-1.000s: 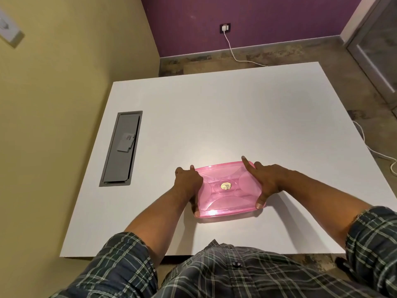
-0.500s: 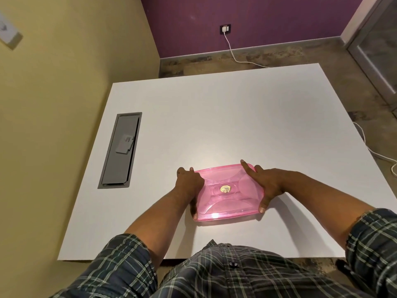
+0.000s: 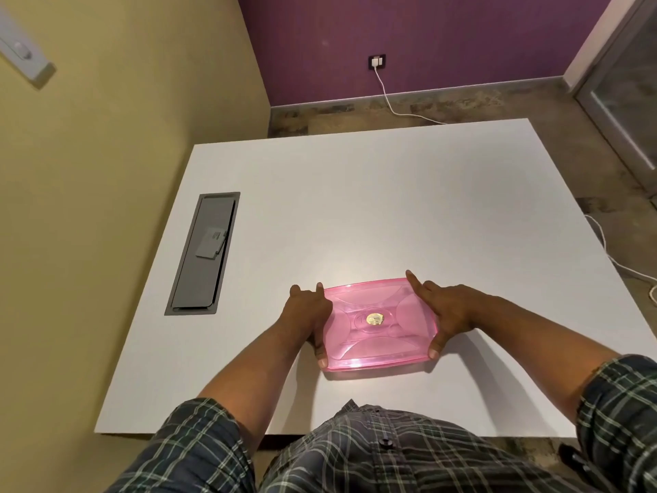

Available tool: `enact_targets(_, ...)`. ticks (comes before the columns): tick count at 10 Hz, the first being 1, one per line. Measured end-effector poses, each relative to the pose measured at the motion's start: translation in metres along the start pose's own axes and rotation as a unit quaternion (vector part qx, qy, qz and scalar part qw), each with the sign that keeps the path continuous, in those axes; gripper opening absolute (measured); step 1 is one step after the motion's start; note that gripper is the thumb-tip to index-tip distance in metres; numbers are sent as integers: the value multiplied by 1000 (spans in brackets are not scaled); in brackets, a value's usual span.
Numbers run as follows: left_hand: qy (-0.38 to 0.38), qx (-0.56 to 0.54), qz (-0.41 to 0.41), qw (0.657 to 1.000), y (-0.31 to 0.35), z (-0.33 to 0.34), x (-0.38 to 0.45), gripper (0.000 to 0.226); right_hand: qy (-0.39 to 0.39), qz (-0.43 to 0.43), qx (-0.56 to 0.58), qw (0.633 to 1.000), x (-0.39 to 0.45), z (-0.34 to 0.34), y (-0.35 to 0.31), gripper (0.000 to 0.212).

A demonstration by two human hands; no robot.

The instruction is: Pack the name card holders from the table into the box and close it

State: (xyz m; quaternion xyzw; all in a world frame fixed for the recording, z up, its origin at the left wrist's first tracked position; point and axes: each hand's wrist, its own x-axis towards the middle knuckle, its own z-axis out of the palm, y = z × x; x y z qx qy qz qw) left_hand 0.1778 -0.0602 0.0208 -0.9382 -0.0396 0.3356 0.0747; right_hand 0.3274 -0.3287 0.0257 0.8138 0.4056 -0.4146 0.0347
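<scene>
A pink translucent box (image 3: 380, 323) with its lid on lies flat on the white table (image 3: 391, 208), near the front edge. A round gold sticker sits at the lid's centre. My left hand (image 3: 307, 314) grips the box's left end, thumb at the near corner. My right hand (image 3: 446, 311) grips the right end, forefinger stretched along the far corner and thumb at the near corner. What is inside the box cannot be made out. No name card holders lie loose on the table.
A grey cable hatch (image 3: 204, 254) is set into the table on the left. A yellow wall runs along the left side. A white cable (image 3: 387, 97) runs from a wall socket across the floor behind the table.
Both hands keep their hold on the box's ends. The box sits slightly closer to the table's front edge; the view has shifted a little.
</scene>
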Motion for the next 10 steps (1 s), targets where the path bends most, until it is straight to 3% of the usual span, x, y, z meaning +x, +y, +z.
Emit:
enact_targets(2, 45, -45, 7, 998, -6, 4, -7, 117, -1, -1, 40, 999, -3, -3, -2, 172)
enact_targets(4, 55, -80, 1, 995, -9, 2, -13, 149, 17, 1, 85, 996, -8, 3, -3, 174)
enact_targets(6, 58, -53, -3, 997, -9, 2, -12, 141, 30, 16, 106, 994, -11, 13, -1, 176)
enact_targets(8, 44, -14, -12, 999, -6, 1, -10, 147, 25, 16, 99, 995, -14, 15, 0, 174)
enact_targets(9, 35, -24, -18, 999, -8, -2, -9, 152, 61, 33, 51, 996, -17, 17, -1, 161)
enact_targets(10, 56, -51, -25, 997, -8, -6, -12, 148, 145, 40, 11, 989, -13, 23, -1, 138)
